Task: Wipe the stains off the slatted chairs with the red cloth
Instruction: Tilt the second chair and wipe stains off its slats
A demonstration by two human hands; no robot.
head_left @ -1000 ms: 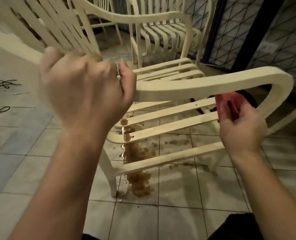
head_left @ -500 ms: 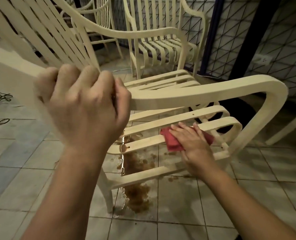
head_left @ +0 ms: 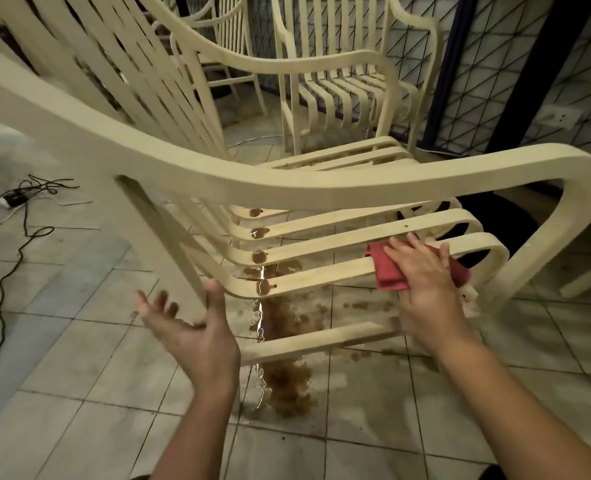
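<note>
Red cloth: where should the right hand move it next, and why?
Probably slide the red cloth leftward along its slat to the brown stains at its bend: the right hand presses it flat near the front edge, and those puddles are unwiped.

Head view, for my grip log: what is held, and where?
Nothing is gripped. The right hand presses the red cloth flat onto a slat; the open left hand merely touches the chair.

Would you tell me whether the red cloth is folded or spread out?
Folded: the red cloth shows stacked, layered edges beneath the right hand.
</note>
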